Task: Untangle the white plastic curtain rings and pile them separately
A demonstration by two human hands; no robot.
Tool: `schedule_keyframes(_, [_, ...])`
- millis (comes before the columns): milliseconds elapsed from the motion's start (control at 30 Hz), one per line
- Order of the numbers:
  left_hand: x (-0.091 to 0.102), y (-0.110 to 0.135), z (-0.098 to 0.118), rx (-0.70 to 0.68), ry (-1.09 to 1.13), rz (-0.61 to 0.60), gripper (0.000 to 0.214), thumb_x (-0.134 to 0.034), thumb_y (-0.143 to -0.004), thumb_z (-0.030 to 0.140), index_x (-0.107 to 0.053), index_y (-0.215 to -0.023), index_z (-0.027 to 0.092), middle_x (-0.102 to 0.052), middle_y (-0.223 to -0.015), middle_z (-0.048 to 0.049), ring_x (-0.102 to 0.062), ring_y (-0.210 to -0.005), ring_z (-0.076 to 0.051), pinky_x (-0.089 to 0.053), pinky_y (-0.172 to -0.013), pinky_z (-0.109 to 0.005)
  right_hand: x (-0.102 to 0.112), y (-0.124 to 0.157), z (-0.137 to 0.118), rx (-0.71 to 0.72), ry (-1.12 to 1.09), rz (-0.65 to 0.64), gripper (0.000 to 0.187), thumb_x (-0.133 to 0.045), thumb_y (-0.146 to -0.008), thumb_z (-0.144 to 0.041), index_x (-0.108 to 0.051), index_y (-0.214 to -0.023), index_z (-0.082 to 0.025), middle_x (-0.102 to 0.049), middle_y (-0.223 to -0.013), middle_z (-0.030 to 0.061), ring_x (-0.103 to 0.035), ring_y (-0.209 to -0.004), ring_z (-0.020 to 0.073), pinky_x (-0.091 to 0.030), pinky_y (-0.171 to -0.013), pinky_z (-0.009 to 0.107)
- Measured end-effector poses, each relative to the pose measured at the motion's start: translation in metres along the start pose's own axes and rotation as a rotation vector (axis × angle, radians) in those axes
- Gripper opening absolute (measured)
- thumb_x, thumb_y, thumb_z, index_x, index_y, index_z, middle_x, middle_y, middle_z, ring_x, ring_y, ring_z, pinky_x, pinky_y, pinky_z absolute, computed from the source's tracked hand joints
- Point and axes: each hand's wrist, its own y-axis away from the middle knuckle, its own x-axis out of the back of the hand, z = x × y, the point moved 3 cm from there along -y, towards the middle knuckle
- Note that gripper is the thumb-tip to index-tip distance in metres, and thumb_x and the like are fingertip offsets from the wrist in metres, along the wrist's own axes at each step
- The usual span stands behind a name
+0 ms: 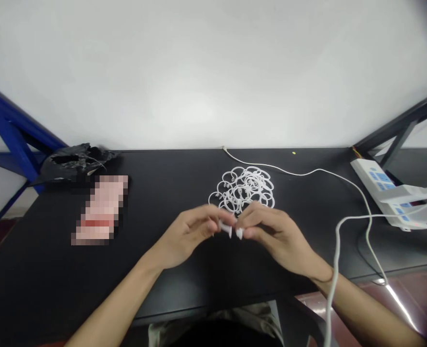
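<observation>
My left hand (193,230) and my right hand (273,231) meet in front of me, just above the black table. Between the fingertips is a small white plastic ring (226,228), an open hoop like a shower curtain ring. My left fingers pinch one side, where a flat end points down. My right thumb and fingers close on the other side, near a small knobbed end. Fingers hide most of the ring. Right behind the hands lies a loose pile of similar white rings (248,187), several overlapping each other.
A blurred pink rectangular item (104,207) lies at left, below a crumpled black plastic bag (77,163). A white cable (307,173) crosses the back and right of the table (173,178). A power strip (379,190) with plugs sits at right. Behind is a white wall (199,72).
</observation>
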Motion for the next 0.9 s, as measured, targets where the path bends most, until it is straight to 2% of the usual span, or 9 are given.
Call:
schedule_keyframes(67, [0.013, -0.003, -0.005, 0.010, -0.106, 0.286, 0.036, -0.052, -0.092, 0.051, -0.068, -0.109, 0.024, -0.069, -0.109, -0.0078, -0.062, -0.085, -0.019, -0.050, -0.077, -0.032, 0.009, -0.009, 0.006, 0.091, 0.319, 0.123, 0.012, -0.059, -0.093, -0.028, -0.070, -0.090, -0.023, -0.068, -0.098, 0.0062, -0.063, -0.091, 0.0197, -0.051, -0.081, 0.035])
schedule_keyframes(133, [0.025, -0.005, -0.012, 0.035, -0.185, 0.527, 0.030, -0.052, -0.093, 0.046, -0.068, -0.106, 0.024, -0.070, -0.109, -0.0061, -0.062, -0.085, -0.018, -0.050, -0.076, -0.031, 0.016, -0.018, 0.016, 0.147, 0.572, 0.207, 0.013, -0.058, -0.093, -0.027, -0.071, -0.094, -0.025, -0.067, -0.100, 0.0071, -0.061, -0.093, 0.0218, -0.051, -0.081, 0.038])
schedule_keyframes(167, [0.030, -0.006, -0.016, 0.051, -0.220, 0.603, 0.027, -0.052, -0.092, 0.043, -0.068, -0.102, 0.023, -0.070, -0.105, -0.0051, -0.062, -0.086, -0.018, -0.049, -0.076, -0.030, 0.018, -0.023, 0.023, 0.168, 0.657, 0.215, 0.014, -0.058, -0.093, -0.028, -0.071, -0.096, -0.025, -0.066, -0.099, 0.0074, -0.060, -0.092, 0.0225, -0.051, -0.080, 0.038])
schedule_keyframes(233, [0.038, -0.008, -0.023, 0.086, -0.294, 0.675, 0.024, -0.052, -0.092, 0.039, -0.069, -0.096, 0.023, -0.071, -0.098, -0.0033, -0.063, -0.088, -0.019, -0.048, -0.079, -0.031, 0.020, -0.033, 0.035, 0.182, 0.770, 0.202, 0.016, -0.056, -0.094, -0.028, -0.071, -0.099, -0.024, -0.066, -0.100, 0.0081, -0.058, -0.091, 0.0224, -0.052, -0.078, 0.037])
schedule_keyframes(400, [0.047, -0.012, -0.030, 0.123, -0.471, 0.687, 0.023, -0.049, -0.092, 0.035, -0.069, -0.090, 0.023, -0.072, -0.093, -0.0018, -0.064, -0.091, -0.020, -0.047, -0.085, -0.034, 0.018, -0.047, 0.053, 0.159, 0.927, 0.133, 0.020, -0.053, -0.095, -0.028, -0.071, -0.098, -0.021, -0.066, -0.102, 0.0101, -0.053, -0.089, 0.0239, -0.051, -0.078, 0.040])
schedule_keyframes(600, [0.045, -0.011, -0.026, 0.127, -0.577, 0.671, 0.022, -0.048, -0.092, 0.033, -0.069, -0.090, 0.025, -0.072, -0.094, -0.0015, -0.062, -0.092, -0.021, -0.048, -0.086, -0.036, 0.017, -0.041, 0.053, 0.139, 0.905, 0.130, 0.019, -0.057, -0.092, -0.028, -0.070, -0.103, -0.020, -0.065, -0.104, 0.0102, -0.053, -0.095, 0.0259, -0.050, -0.082, 0.042])
schedule_keyframes(767, [0.045, -0.013, -0.026, 0.097, -0.681, 0.640, 0.022, -0.047, -0.093, 0.031, -0.068, -0.091, 0.024, -0.072, -0.097, -0.0020, -0.061, -0.095, -0.022, -0.048, -0.088, -0.039, 0.024, -0.038, 0.048, 0.105, 0.850, 0.188, 0.021, -0.058, -0.091, -0.031, -0.069, -0.106, -0.022, -0.065, -0.104, 0.0092, -0.054, -0.094, 0.0253, -0.049, -0.085, 0.043])
schedule_keyframes(900, [0.047, -0.014, -0.026, 0.032, -0.919, 0.618, 0.023, -0.044, -0.093, 0.023, -0.067, -0.096, 0.022, -0.071, -0.106, -0.0042, -0.055, -0.106, -0.026, -0.044, -0.095, -0.043, 0.047, -0.040, 0.056, 0.061, 0.844, 0.333, 0.020, -0.057, -0.092, -0.032, -0.069, -0.104, -0.021, -0.066, -0.100, 0.0090, -0.056, -0.092, 0.0253, -0.047, -0.085, 0.043])
